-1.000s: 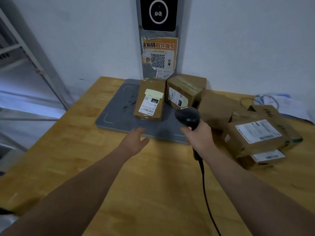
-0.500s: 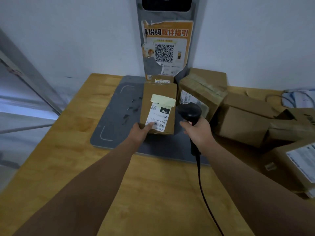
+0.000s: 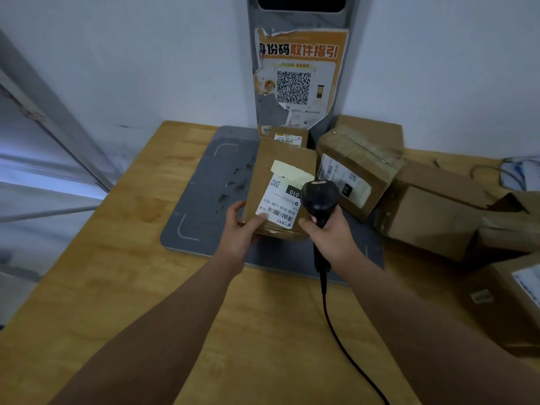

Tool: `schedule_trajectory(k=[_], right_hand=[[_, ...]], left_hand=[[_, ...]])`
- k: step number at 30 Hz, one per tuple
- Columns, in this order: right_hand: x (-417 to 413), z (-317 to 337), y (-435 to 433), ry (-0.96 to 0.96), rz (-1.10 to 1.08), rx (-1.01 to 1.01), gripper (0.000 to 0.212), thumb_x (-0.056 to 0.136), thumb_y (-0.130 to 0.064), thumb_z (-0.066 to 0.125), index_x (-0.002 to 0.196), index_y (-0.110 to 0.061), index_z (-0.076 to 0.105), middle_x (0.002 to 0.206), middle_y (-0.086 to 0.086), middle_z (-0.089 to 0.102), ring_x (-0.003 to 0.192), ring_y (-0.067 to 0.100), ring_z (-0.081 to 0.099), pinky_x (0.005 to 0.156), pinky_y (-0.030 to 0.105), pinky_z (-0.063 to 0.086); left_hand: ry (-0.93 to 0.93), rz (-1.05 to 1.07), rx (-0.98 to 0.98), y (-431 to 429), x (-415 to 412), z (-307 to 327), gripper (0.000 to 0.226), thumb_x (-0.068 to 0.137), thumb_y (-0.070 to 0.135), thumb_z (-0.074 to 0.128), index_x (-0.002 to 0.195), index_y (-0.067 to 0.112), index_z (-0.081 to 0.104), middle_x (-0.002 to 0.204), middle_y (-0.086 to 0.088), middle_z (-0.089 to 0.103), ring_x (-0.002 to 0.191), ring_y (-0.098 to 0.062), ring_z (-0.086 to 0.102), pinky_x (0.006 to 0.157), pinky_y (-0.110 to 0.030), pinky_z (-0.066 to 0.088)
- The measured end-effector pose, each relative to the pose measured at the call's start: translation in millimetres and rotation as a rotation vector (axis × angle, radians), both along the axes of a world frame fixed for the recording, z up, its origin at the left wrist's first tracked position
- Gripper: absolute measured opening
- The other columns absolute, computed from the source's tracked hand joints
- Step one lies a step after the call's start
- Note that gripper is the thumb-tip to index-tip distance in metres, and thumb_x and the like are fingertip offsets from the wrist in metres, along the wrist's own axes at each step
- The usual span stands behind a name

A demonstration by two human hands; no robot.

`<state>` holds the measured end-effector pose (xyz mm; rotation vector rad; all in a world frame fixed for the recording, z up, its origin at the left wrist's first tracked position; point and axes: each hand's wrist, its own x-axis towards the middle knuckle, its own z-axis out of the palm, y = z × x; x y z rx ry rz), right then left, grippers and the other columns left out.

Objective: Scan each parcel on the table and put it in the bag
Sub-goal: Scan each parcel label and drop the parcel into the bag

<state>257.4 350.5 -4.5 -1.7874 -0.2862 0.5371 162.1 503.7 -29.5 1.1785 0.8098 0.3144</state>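
Parcel (image 3: 264, 173): brown box, white label (image 3: 279, 204) facing up, on grey mat (image 3: 210, 185) at far side of table. My left hand (image 3: 241, 230) grips its near-left corner, thumb on top beside label, fingers curled round side. My right hand (image 3: 331, 236) wraps scanner (image 3: 318, 197) handle, scanner head over label's right edge. Black cable (image 3: 344, 346) trails toward me across wooden table (image 3: 131, 287). Taped box (image 3: 359, 171) just right of parcel, smaller box (image 3: 287, 137) behind it, more boxes (image 3: 432, 211) piled further right. QR poster (image 3: 295, 80) on post behind.
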Motion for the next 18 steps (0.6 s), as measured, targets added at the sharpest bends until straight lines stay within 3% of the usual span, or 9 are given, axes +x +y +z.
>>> schedule_trajectory(k=[2,4,6,9,11,13,15,16,18], right_hand=[[-8.8,6.8,-7.2,0.009,0.033,0.018,0.056,0.085,-0.013,0.071,0.134,-0.014,0.045,0.115,-0.001,0.063,0.113,0.020,0.060,0.100,0.044,0.049],[-19.1,14.0,-18.9,0.019,0.074,0.047,0.053,0.085,-0.011,0.070,0.133,-0.013,0.046,0.103,-0.004,0.064,0.108,0.019,0.062,0.098,0.045,0.051],[-28.6,19.0,-36.0,-0.027,0.101,0.048,0.049,0.086,-0.007,0.068,0.130,-0.011,0.047,0.091,-0.006,0.061,0.094,0.012,0.062,0.085,0.031,0.054],[-41.7,32.3,-67.4,-0.179,0.114,0.008,0.047,0.085,0.003,0.063,0.125,-0.016,0.047,0.080,-0.008,0.056,0.069,0.005,0.053,0.058,0.015,0.039],[-49.6,42.9,-89.5,-0.255,0.100,0.036,0.055,0.081,0.005,0.064,0.126,-0.020,0.047,0.088,-0.007,0.058,0.078,0.009,0.056,0.066,0.017,0.041],[-55.3,51.4,-112.3,-0.364,0.064,0.093,0.058,0.077,0.005,0.070,0.120,-0.029,0.049,0.108,-0.001,0.058,0.102,0.015,0.056,0.085,0.026,0.044],[-59.5,57.7,-133.8,-0.458,0.078,0.111,0.067,0.074,0.000,0.077,0.114,-0.043,0.044,0.122,0.002,0.055,0.117,0.016,0.052,0.098,0.030,0.042],[-60.7,60.8,-143.9,-0.459,0.104,0.106,0.067,0.074,-0.005,0.080,0.116,-0.043,0.044,0.125,0.000,0.054,0.119,0.014,0.051,0.100,0.030,0.041],[-61.9,67.8,-162.7,-0.355,0.162,0.073,0.068,0.071,-0.016,0.084,0.125,-0.033,0.047,0.124,-0.007,0.057,0.114,0.004,0.054,0.097,0.024,0.043]], left_hand=[[-0.064,0.080,-0.009,-9.2,-10.9,11.5,0.054,0.086,0.012,0.070,0.129,0.025,0.041,0.112,-0.006,0.063,0.102,-0.022,0.066,0.080,-0.032,0.056],[-0.088,0.164,0.010,-19.4,-23.4,21.2,0.058,0.085,0.013,0.071,0.133,0.023,0.039,0.113,-0.006,0.062,0.102,-0.020,0.065,0.087,-0.034,0.055],[-0.063,0.244,0.060,-31.2,-37.5,32.4,0.069,0.084,0.017,0.073,0.139,0.021,0.032,0.117,-0.005,0.060,0.104,-0.017,0.062,0.092,-0.032,0.050],[-0.062,0.318,0.202,-49.4,-56.2,52.3,0.077,0.083,0.020,0.075,0.144,0.020,0.027,0.119,-0.002,0.058,0.105,-0.013,0.060,0.082,-0.023,0.048],[-0.093,0.322,0.324,-60.9,-65.8,67.1,0.074,0.082,0.020,0.076,0.142,0.023,0.031,0.120,-0.003,0.060,0.108,-0.014,0.061,0.086,-0.028,0.051],[-0.067,0.194,0.539,-73.0,-71.8,81.4,0.068,0.082,0.022,0.076,0.139,0.024,0.038,0.126,0.000,0.059,0.113,-0.012,0.059,0.095,-0.030,0.050],[0.000,-0.071,0.725,-87.4,-74.2,97.2,0.065,0.080,0.024,0.077,0.137,0.021,0.045,0.122,0.011,0.058,0.111,-0.005,0.056,0.091,-0.016,0.046],[0.032,-0.216,0.763,-94.7,-74.4,105.7,0.064,0.080,0.025,0.077,0.137,0.020,0.047,0.117,0.014,0.057,0.109,-0.003,0.056,0.087,-0.011,0.044],[0.087,-0.454,0.777,-106.1,-73.0,119.1,0.066,0.080,0.026,0.077,0.138,0.020,0.048,0.121,0.010,0.057,0.115,-0.007,0.054,0.093,-0.018,0.044]])
